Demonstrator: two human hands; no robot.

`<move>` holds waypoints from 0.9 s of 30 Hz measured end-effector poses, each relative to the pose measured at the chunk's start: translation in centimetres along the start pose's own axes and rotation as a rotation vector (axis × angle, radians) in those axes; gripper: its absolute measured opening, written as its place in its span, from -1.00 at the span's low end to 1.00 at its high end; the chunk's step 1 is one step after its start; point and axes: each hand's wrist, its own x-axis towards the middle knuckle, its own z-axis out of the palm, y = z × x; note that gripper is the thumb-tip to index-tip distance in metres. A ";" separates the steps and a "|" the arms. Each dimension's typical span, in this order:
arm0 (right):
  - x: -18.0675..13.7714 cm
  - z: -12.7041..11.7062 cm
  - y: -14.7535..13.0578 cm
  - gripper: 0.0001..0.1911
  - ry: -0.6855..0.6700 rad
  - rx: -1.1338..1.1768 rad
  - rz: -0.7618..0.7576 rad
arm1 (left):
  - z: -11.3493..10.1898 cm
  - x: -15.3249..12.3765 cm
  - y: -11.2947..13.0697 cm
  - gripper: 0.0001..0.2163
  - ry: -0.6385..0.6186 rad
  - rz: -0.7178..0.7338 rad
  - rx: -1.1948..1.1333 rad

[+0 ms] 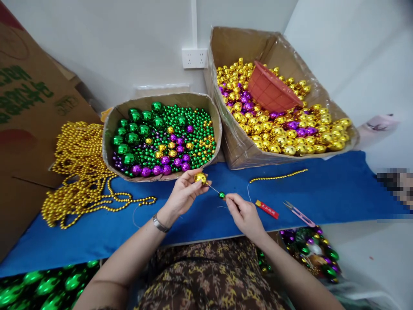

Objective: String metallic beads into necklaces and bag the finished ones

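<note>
My left hand [183, 192] pinches a large gold bead [200, 177] above the blue cloth [322, 189]. A thin needle runs from that bead to a small green bead [222, 195]. My right hand [244, 214] is closed on the needle or thread just right of the green bead. White thread trails on the cloth near both hands. A watch sits on my left wrist.
A cardboard box of green, purple and gold beads [163, 137] stands behind my hands. A larger box of gold beads [284, 125] holds a red basket [271, 91]. Gold bead strings [84, 168] lie left. A short gold strand [279, 176], a red lighter [266, 209] and snips [300, 213] lie right.
</note>
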 end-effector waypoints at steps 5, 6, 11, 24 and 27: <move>-0.1 -0.1 0.2 -0.73 0.057 -0.051 -0.062 | 0.0 0.0 -0.2 -0.61 0.037 0.044 0.061; -0.2 -0.1 0.3 -0.73 0.051 -0.047 -0.063 | 0.1 -0.1 -0.2 -0.62 0.028 0.032 0.052; -0.3 0.1 0.8 -0.72 -0.018 0.025 0.026 | 0.2 -0.1 -0.3 -0.63 0.014 0.009 0.035; -0.3 0.3 1.0 -0.67 -0.061 0.133 0.093 | 0.1 0.1 -0.4 -0.64 0.022 -0.022 0.050; -0.4 0.4 1.0 -0.67 -0.004 0.056 0.090 | 0.2 0.0 -0.5 -0.61 0.043 0.043 0.090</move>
